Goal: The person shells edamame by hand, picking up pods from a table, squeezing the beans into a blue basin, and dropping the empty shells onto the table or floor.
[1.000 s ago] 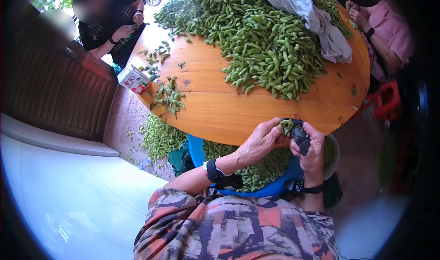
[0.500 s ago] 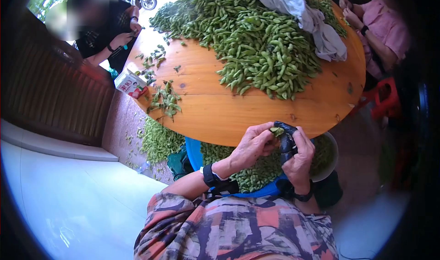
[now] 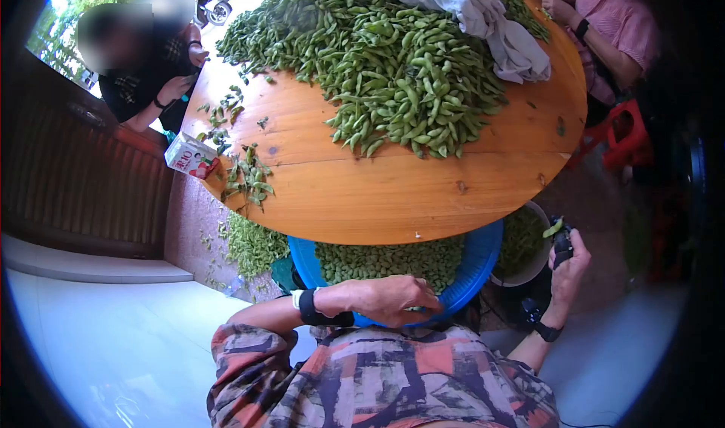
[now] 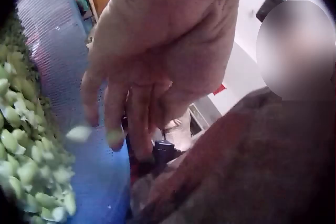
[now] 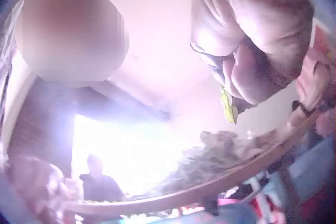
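Note:
My left hand (image 3: 396, 301) hangs over the near rim of the blue basin (image 3: 483, 258), fingers loosely bent downward. In the left wrist view a pale shelled bean (image 4: 80, 133) shows just below its fingertips, against the basin wall. Inside the basin lie many shelled beans (image 4: 31, 166). Out to the right, beside a pale bucket (image 3: 545, 256), my right hand (image 3: 570, 266) pinches a green bean pod (image 3: 553, 228) that sticks out past its fingertips. Black wrapping (image 3: 562, 248) covers fingers of that hand. The right wrist view also shows the pod (image 5: 228, 107) hanging from the pinch.
A round wooden table (image 3: 362, 194) bears a big heap of bean pods (image 3: 408, 73), a grey cloth (image 3: 513, 47) and a printed carton (image 3: 192, 156). Green pods (image 3: 257, 245) lie on the floor at left. Other people sit at the table; a red stool (image 3: 628, 135) stands at right.
Both hands were together on a pod at the table's edge. They have parted: the left came down over the basin, the right swung right to the bucket with the pod.

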The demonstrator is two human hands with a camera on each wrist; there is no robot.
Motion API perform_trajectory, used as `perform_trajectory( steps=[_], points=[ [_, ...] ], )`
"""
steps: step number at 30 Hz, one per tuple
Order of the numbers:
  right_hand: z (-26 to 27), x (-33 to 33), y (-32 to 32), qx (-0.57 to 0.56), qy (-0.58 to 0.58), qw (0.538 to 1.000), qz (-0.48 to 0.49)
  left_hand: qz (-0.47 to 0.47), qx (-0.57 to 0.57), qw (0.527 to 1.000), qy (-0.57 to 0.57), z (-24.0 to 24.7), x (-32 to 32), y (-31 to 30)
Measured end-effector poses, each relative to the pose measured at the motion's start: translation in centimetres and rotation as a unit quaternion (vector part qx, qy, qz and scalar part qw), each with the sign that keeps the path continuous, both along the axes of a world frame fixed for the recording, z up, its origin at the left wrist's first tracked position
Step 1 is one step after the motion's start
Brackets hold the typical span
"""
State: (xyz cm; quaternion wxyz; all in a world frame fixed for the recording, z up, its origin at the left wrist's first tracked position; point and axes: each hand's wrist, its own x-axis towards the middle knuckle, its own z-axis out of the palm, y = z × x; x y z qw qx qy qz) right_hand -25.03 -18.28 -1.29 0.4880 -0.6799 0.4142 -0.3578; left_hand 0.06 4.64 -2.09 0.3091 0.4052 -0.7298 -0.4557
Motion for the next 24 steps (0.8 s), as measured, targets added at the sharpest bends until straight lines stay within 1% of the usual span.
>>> perform_trajectory(
  steps=[1,2,3,4,5,6,7,8,9,10,11,13,15,16,17,18,19,20,21,23,24],
  points=[
    [-2.0,-1.4,-1.3,-0.069,0.13,0.989,0.007,-0.001,0.001,1.0,0.002,0.6,0.4,0.0],
    [-3.7,-2.1,-1.7,-0.137,0.256,0.957,0.015,-0.015,0.023,0.999,0.022,2.0,1.1,-0.4],
    [-4.5,-2.1,-1.4,-0.184,0.347,0.92,0.005,-0.028,0.044,0.998,0.042,3.4,2.0,-0.8],
    [-4.4,-1.9,-1.0,-0.168,0.359,0.918,0.004,-0.026,0.067,0.997,0.037,4.8,3.2,-1.3],
    [-4.3,-1.5,-0.7,-0.152,0.369,0.917,0.005,0.02,0.033,0.999,0.021,5.4,4.5,-1.5],
    [-4.1,-1.2,-0.6,-0.15,0.37,0.917,0.008,0.078,0.029,0.995,-0.049,6.3,6.3,-1.7],
    [-3.9,-0.9,-0.5,-0.131,0.37,0.92,0.019,0.161,-0.033,0.984,-0.067,7.0,8.4,-2.1],
    [-3.6,-0.7,-0.5,-0.112,0.37,0.922,0.027,0.303,0.065,0.943,-0.123,8.4,9.8,-3.0],
    [-3.3,-0.3,-0.5,-0.11,0.368,0.923,0.027,0.364,-0.062,0.92,-0.134,7.5,13.2,-3.9],
    [-3.1,0.0,-0.6,-0.108,0.374,0.921,0.033,0.463,-0.081,0.868,-0.158,7.5,16.1,-4.7],
    [-2.8,0.3,-0.7,-0.105,0.379,0.919,0.038,0.509,-0.126,0.831,-0.186,6.8,20.1,-5.7],
    [-2.6,0.7,-0.9,-0.108,0.364,0.924,0.041,0.616,-0.161,0.714,-0.289,7.3,25.0,-7.4],
    [-2.4,1.0,-1.0,-0.114,0.353,0.928,0.043,0.629,-0.166,0.641,-0.407,5.9,30.1,-8.6],
    [-2.2,1.1,-1.1,-0.124,0.34,0.931,0.042,0.622,-0.136,0.646,-0.421,5.7,30.7,-9.1],
    [-2.0,0.9,-1.0,-0.131,0.329,0.934,0.043,0.586,-0.158,0.656,-0.449,4.5,32.1,-9.6],
    [-1.9,1.0,-1.1,-0.135,0.327,0.934,0.043,0.581,-0.167,0.654,-0.455,4.0,32.3,-10.0],
    [-1.8,1.1,-1.1,-0.111,0.316,0.941,0.052,0.575,-0.173,0.651,-0.463,3.7,32.2,-10.2],
    [-1.9,1.3,-1.3,-0.086,0.303,0.947,0.063,0.561,-0.208,0.641,-0.481,3.2,32.8,-10.3],
    [-2.1,1.6,-1.4,-0.087,0.301,0.947,0.068,0.557,-0.212,0.648,-0.473,3.7,31.8,-10.0],
    [-2.5,1.7,-1.5,-0.035,0.264,0.961,0.075,0.547,-0.156,0.662,-0.487,3.2,31.5,-9.7],
    [-2.3,1.9,-1.4,-0.037,0.266,0.96,0.076,0.552,-0.172,0.657,-0.484,2.9,31.3,-9.7]
  ],
)
